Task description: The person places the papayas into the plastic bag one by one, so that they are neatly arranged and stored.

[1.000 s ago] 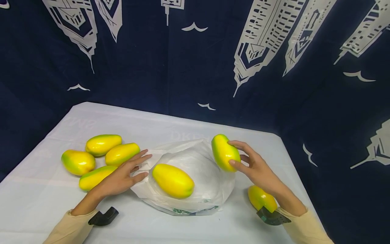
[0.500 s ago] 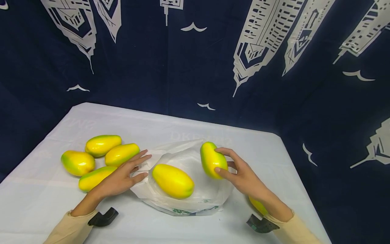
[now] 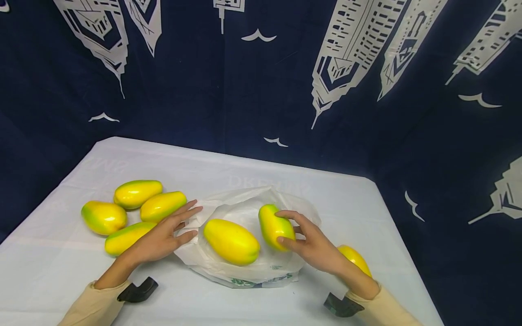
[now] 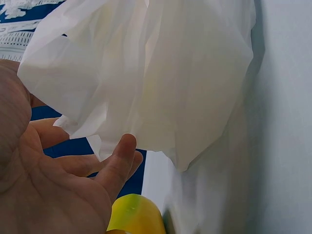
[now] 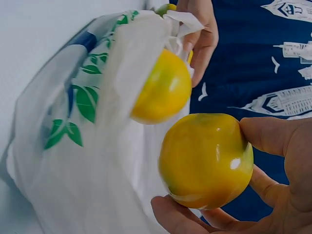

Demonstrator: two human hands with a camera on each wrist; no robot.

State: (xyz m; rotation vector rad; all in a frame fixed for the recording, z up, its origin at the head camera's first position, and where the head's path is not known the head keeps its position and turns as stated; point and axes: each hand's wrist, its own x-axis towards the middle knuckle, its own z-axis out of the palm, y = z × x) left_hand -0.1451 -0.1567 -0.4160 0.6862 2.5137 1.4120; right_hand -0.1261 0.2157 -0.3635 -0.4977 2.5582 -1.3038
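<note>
A white plastic bag [image 3: 244, 206] with a green leaf print [image 5: 87, 103] lies mouth up at the table's middle. One yellow mango [image 3: 231, 242] rests in its mouth. My right hand [image 3: 311, 244] grips a second yellow-green mango [image 3: 274, 228] between thumb and fingers, over the right side of the bag's opening. In the right wrist view that held mango [image 5: 207, 161] stands apart from the one in the bag [image 5: 165, 90]. My left hand [image 3: 163, 237] touches the bag's left rim with loosely extended fingers; the thin plastic [image 4: 161, 83] hides part of them in the left wrist view.
Several mangoes [image 3: 138, 194] lie grouped on the white-covered table [image 3: 195, 158], left of the bag, one partly behind my left hand. Another mango [image 3: 355, 259] sits to the right, partly covered by my right forearm. A dark blue printed cloth [image 3: 183, 104] hangs behind.
My right hand has carried its mango left and down, from the bag's right edge to above its opening. The left hand and the mango in the bag have stayed put.
</note>
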